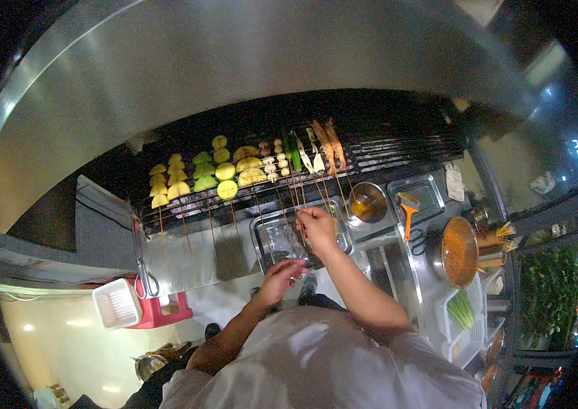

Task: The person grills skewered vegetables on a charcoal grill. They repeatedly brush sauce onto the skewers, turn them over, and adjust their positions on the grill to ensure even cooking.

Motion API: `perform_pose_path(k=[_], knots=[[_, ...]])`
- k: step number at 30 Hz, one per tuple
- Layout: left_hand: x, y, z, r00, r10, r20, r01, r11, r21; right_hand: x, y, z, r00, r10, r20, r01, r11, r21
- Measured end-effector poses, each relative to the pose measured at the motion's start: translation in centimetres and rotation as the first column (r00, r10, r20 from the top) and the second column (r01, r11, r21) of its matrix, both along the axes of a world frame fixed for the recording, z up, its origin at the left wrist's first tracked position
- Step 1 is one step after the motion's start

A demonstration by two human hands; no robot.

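Observation:
My right hand (317, 224) pinches the lower ends of thin skewers; green vegetable pieces (294, 153) appear to be on them, over the grill grate (396, 148). My left hand (282, 278) is held apart from it, fingers loosely spread, near the front edge of a metal tray (263, 240). Left of the held skewers lie mushroom skewers (282, 162), potato slices (252, 176), zucchini rounds (226, 189) and yellow pieces (178, 190). White strips (318, 162) and shrimp skewers (337, 148) lie to the right.
Right of the tray stand a bowl of oil (368, 202), an orange-handled brush (408, 220) and a bowl of orange-brown seasoning (459, 251). Metal tongs (142, 271) hang at the left beside a white basket (116, 304) and a red stool (166, 314). A metal hood (268, 51) overhangs the grill.

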State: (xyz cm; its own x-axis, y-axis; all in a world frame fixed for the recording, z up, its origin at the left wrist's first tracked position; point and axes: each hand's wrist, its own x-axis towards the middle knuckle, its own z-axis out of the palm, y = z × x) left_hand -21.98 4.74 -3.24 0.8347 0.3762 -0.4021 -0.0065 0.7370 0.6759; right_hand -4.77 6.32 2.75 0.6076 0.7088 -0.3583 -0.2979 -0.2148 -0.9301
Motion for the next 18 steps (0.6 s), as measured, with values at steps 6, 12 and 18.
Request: perform_pose_path(k=[6,12,18], knots=[[3.4,0.4,1.9,0.976,0.202,0.079,-0.184,0.964,-0.191,0.5,-1.0,0.0,0.999,-0.043,0.017,0.044,0.996,-0.077],[5.9,1.4,1.3,0.935,0.345,0.077,-0.318,0.916,-0.244,-0.5,-2.0,2.1,0.995,-0.043,-0.087,0.038,0.998,-0.056],[6.2,1.1,2.5,0.894,0.434,0.11,-0.419,0.898,-0.136,0.5,-1.7,0.6,0.992,0.007,0.128,-0.012,0.999,0.039]])
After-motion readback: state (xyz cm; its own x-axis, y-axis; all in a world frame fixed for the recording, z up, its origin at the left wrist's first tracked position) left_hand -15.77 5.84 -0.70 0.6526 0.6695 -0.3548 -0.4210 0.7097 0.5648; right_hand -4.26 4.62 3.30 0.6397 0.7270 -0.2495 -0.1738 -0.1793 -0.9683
